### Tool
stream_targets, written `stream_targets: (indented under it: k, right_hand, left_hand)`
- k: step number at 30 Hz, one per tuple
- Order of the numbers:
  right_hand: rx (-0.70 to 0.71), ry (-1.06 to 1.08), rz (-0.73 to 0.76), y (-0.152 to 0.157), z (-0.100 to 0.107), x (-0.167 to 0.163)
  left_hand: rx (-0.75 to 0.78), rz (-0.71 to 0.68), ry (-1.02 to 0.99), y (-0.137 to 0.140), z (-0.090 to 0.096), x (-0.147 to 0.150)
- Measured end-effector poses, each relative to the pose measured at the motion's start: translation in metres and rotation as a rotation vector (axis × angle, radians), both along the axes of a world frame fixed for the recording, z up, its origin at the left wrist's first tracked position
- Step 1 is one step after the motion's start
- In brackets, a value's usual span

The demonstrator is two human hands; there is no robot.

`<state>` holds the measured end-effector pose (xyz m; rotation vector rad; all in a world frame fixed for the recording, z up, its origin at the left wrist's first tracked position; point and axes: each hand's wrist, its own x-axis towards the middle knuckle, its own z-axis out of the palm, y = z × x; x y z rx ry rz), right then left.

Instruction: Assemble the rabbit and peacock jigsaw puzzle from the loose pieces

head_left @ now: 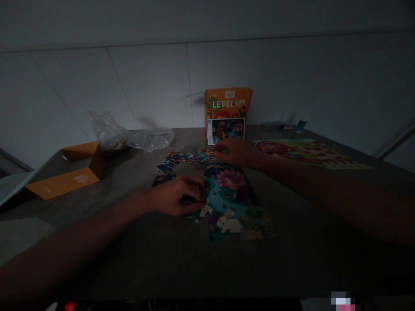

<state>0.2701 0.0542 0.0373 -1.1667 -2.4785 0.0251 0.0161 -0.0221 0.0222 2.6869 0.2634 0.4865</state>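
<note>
Flanking the puzzle (230, 222) on the tabletop (145, 263), the left hand (178, 195) curls at its left edge, perhaps steadying it; the right hand (228, 151) is at the loose pieces (191, 157). Whether either grip is closed cannot be told. The card (227, 131) stands against the box (218, 97), presumably for viewing.
</note>
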Motion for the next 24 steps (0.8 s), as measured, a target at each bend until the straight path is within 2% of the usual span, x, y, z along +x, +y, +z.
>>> stream_targets:
  k: [2,3,4,6,8,11,14,17,24]
  right_hand:
    - [0.170,-0.012,-0.248,0.023,-0.008,0.005]
    - [0.189,-0.038,-0.361,0.032,-0.015,0.007]
    - [0.170,-0.061,-0.454,0.037,-0.023,0.008]
    - [0.064,-0.126,-0.535,0.043,-0.038,0.009]
    - [0.000,-0.178,-0.480,0.042,-0.046,0.010]
    - [0.016,-0.192,-0.397,0.040,-0.047,0.010]
    - [0.021,-0.181,-0.408,0.040,-0.045,0.010]
    - [0.027,-0.175,-0.421,0.043,-0.045,0.011]
    - [0.034,-0.104,-0.443,0.046,-0.050,0.011]
  left_hand:
    - [0.094,0.017,0.005,0.000,-0.002,-0.001]
    - [0.152,0.034,0.011,0.000,-0.003,-0.002]
    - [0.209,0.059,0.018,0.001,-0.004,-0.003]
    - [0.307,0.135,0.019,0.004,-0.006,-0.006]
    - [0.380,0.237,-0.001,0.009,-0.009,-0.008]
    - [0.435,0.381,-0.017,0.019,-0.015,-0.011]
    - [0.448,0.481,0.009,0.026,-0.019,-0.012]
    - [0.441,0.506,0.049,0.026,-0.021,-0.011]
    - [0.346,0.455,0.117,0.026,-0.021,-0.009]
